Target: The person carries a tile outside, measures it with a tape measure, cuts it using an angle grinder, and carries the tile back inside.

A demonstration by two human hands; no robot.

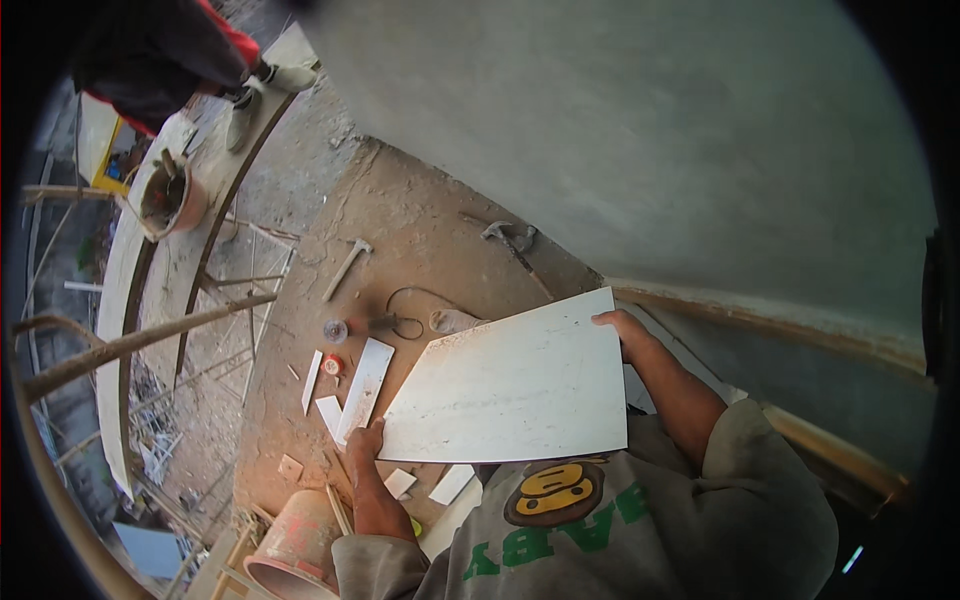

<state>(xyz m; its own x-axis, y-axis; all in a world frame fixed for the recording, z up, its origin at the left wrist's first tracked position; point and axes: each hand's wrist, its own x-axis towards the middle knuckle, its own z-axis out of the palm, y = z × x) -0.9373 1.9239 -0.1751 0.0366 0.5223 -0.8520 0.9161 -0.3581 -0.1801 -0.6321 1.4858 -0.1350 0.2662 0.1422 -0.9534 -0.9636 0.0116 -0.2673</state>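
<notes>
A large, thin white tile [510, 385] with one slanted side is held up in front of my body. My left hand [366, 438] grips its lower left corner, and my right hand [622, 330] closes round its upper right edge. Part of the fingers on both hands is hidden by the tile. Just beyond my left hand lie narrow white tile strips [366, 385] and a small round red-and-white object [333, 364]. Past them is a dark hand-held power tool [380, 323] with a round end and a cord.
Two hammers, one with a pale handle [347, 270] and one [515, 255] near the wall [650, 150], lie on the dusty floor. A bucket [297, 540] is tipped at lower left. Another bucket [185, 205] stands on scaffold planks [225, 185], where a person [240, 110] stands.
</notes>
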